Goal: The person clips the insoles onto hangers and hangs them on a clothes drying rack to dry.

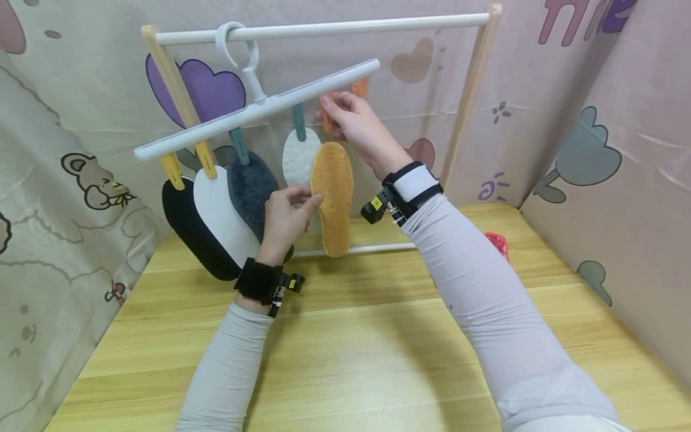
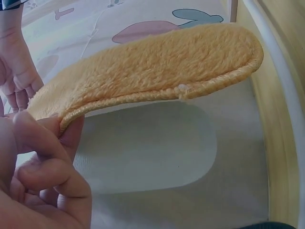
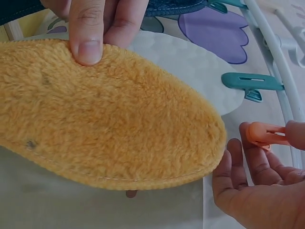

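A fuzzy orange insole (image 1: 332, 195) hangs upright in front of the rack. My left hand (image 1: 308, 198) pinches its left edge between thumb and fingers. The left wrist view shows those fingers (image 2: 47, 157) on the edge of the orange insole (image 2: 152, 67). My right hand (image 1: 335, 114) is just above the insole's top end and pinches an orange clip (image 1: 326, 120) on the white hanger (image 1: 259, 108). In the right wrist view the orange clip (image 3: 267, 133) sits a short gap from the tip of the orange insole (image 3: 105, 129), not touching it.
Black (image 1: 191, 231), white (image 1: 224, 219), grey (image 1: 254, 189) and a second white insole (image 1: 297, 159) hang from other clips. The hanger hooks on a white rail (image 1: 351, 27) between wooden posts (image 1: 469, 96). A red object (image 1: 498, 243) lies on the wooden table (image 1: 351, 336). Cloth walls close in all round.
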`<state>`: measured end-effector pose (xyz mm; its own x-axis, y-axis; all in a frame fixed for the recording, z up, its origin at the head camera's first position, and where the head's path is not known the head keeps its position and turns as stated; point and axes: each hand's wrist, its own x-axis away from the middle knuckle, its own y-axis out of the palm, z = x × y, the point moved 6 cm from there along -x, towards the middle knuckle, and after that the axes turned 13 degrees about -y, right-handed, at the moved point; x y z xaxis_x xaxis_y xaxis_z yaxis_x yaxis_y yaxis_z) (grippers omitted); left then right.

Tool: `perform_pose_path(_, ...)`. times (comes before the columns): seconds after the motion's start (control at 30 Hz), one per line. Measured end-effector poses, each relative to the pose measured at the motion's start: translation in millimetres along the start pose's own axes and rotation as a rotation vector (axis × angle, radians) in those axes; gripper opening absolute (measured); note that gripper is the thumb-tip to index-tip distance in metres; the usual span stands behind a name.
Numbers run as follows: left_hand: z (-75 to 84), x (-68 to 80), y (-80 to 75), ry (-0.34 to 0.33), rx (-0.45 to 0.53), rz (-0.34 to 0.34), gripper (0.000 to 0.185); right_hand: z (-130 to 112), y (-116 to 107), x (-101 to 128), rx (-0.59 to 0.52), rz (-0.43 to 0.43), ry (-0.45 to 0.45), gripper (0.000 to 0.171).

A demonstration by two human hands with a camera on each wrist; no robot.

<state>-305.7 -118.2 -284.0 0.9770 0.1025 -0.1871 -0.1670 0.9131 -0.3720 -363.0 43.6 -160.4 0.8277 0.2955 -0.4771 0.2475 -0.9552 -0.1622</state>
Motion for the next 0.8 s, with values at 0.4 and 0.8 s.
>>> perform_pose_path(0.4,0.6,1.3,-0.4,-0.001,0.027,0.004,0.019,3.0,-0.6,-0.3,-0.038,0.003,-0.038,0.035)
perform_pose_path(0.8,3.3,2.8,-1.5,-0.009,0.038,0.013,0.02,2.7,-1.2,0.6,-0.049,0.007,-0.063,0.032)
